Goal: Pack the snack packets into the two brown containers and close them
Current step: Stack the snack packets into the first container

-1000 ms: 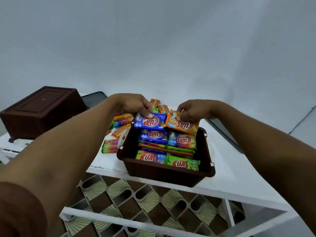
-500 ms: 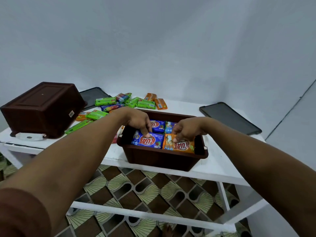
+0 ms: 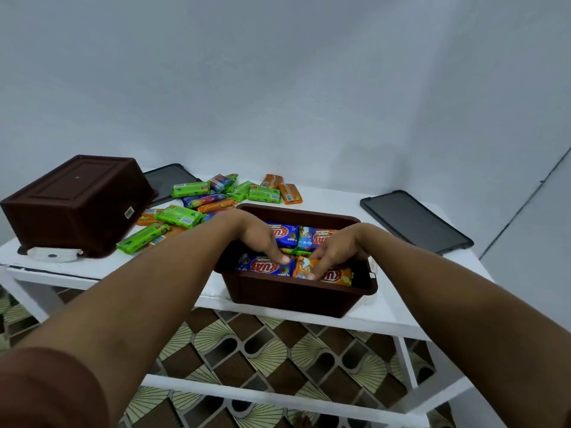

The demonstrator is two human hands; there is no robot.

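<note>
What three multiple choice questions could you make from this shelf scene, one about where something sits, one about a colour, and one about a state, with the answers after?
1. Where does the upside-down brown container sit?
A. Left end of the white shelf
B. On the floor
C. Inside the open container

2. What colour is the packet under the right hand?
A. Green
B. Orange
C. Pink

3. What state is the open brown container in?
A. Closed with its lid
B. Empty
C. Open, with packets inside

Answers:
1. A, it rests bottom-up at the shelf's left end.
2. B, the right fingers press an orange packet in the near row, while the left hand presses a blue packet.
3. C, both dark lids lie flat on the shelf and packets show inside.
</note>
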